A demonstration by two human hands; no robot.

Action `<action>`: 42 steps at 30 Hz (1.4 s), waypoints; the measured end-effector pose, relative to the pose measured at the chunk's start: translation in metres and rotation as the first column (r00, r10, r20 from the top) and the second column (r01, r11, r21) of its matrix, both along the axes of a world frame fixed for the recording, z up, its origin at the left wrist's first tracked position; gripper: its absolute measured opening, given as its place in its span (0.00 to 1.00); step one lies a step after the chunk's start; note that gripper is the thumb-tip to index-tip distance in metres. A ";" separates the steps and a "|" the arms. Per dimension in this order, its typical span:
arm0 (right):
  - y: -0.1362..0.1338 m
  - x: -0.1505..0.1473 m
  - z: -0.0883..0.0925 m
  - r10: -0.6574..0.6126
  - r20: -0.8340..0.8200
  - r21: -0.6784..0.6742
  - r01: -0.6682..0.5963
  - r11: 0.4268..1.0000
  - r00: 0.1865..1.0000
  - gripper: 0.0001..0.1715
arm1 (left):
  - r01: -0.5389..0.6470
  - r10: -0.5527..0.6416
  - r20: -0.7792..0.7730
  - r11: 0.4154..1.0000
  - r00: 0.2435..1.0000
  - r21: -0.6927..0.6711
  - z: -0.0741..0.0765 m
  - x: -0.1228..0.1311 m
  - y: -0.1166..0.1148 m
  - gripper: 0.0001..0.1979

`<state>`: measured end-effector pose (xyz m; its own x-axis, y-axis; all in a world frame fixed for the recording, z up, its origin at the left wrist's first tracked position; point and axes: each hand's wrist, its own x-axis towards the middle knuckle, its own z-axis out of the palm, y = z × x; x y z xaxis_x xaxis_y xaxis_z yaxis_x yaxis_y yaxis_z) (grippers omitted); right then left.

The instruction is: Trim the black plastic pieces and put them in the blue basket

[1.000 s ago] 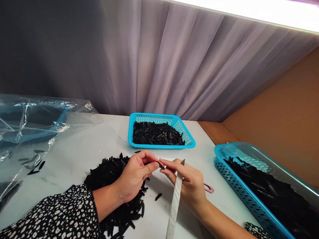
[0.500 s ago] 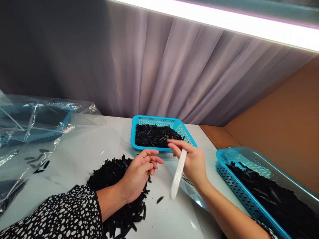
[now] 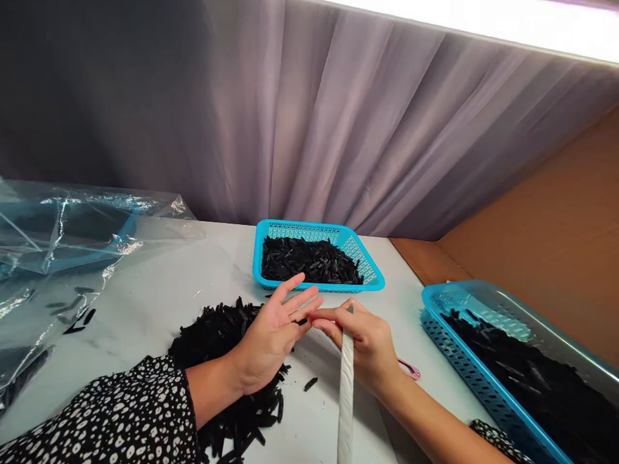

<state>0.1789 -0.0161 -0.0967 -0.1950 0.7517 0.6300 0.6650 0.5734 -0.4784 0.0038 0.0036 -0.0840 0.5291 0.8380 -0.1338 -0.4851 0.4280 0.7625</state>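
My left hand [image 3: 273,335] rests over a heap of small black plastic pieces [image 3: 217,335] on the white table [image 3: 159,290], palm turned up and fingers spread. My right hand [image 3: 360,341] is closed round a knife with a white-wrapped handle [image 3: 346,393]; only the blade tip shows above the fingers. Its forefinger and thumb reach to the left hand's fingertips, where a small black piece [image 3: 302,320] shows between them. One loose black piece [image 3: 310,384] lies on the table under the hands.
A small blue basket [image 3: 372,274] of black pieces stands behind the hands. A larger blue basket [image 3: 464,361] of black pieces sits at the right, under clear film. Crumpled clear plastic [image 3: 58,245] covers the left. A pink clip [image 3: 410,369] lies beside my right wrist. Brown cardboard stands behind.
My right hand came back from the small blue basket to meet the left hand, knife upright again. My left hand's fingers have spread open.
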 end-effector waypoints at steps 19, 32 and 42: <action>-0.008 -0.005 0.006 -0.070 -0.445 -0.104 0.027 0.994 0.893 0.05 | 0.005 -0.007 0.032 0.997 0.999 0.078 -0.006 0.001 -0.001 0.30; -0.010 -0.007 0.005 -0.119 -0.596 -0.251 -0.044 0.967 0.794 0.14 | -0.111 0.136 -0.136 0.978 0.981 0.177 -0.002 0.002 0.000 0.11; -0.008 -0.005 0.002 -0.156 -0.632 -0.312 -0.065 0.948 0.759 0.12 | -0.174 0.231 -0.212 0.951 0.950 0.255 0.004 0.003 -0.001 0.16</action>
<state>0.1741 -0.0246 -0.0948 0.2107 0.9182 0.3354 0.1577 0.3067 -0.9387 0.0069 0.0024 -0.0803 0.3216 0.9466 -0.0242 -0.3367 0.1383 0.9314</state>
